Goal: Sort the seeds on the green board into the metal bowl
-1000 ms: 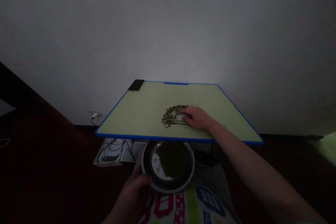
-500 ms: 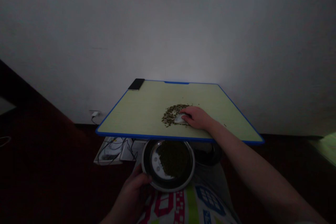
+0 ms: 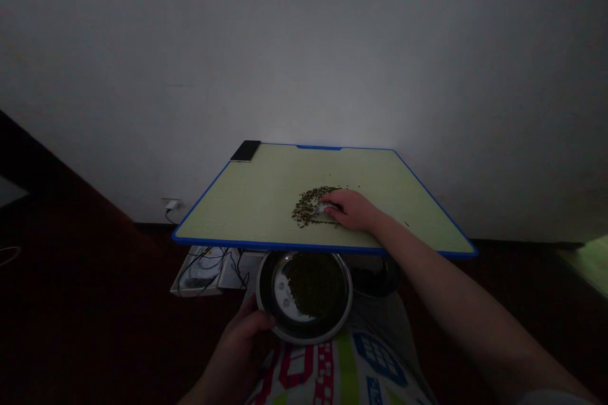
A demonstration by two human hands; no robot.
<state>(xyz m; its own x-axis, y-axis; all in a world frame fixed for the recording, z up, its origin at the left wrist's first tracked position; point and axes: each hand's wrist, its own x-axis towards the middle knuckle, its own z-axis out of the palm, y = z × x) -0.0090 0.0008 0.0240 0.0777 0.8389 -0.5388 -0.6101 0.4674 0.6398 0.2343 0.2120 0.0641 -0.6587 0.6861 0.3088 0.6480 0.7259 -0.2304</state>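
Observation:
My right hand (image 3: 354, 207) rests on the pale green tabletop (image 3: 266, 196), its fingers closed on a small whitish, translucent piece (image 3: 324, 207) whose kind I cannot make out. Small brown-green grains (image 3: 304, 205) lie scattered round that piece, mostly to its left and behind it. Below the table's front edge, my left hand (image 3: 249, 332) grips the rim of a round metal bowl (image 3: 346, 310) from its left side, thumb over the rim. A mound of dark green grains (image 3: 316, 285) covers the bowl's right part, leaving shiny bottom bare at left.
A black phone (image 3: 246, 150) lies at the table's far left corner, by the wall. Beneath the table are a white box with cables (image 3: 199, 272) and a dark round container (image 3: 377, 278). A white plug (image 3: 171, 204) sits in the wall at left.
The whitish piece in my right hand has changed its tilt and shows less of its flat face. My left hand and the bowl stay nearly where they were.

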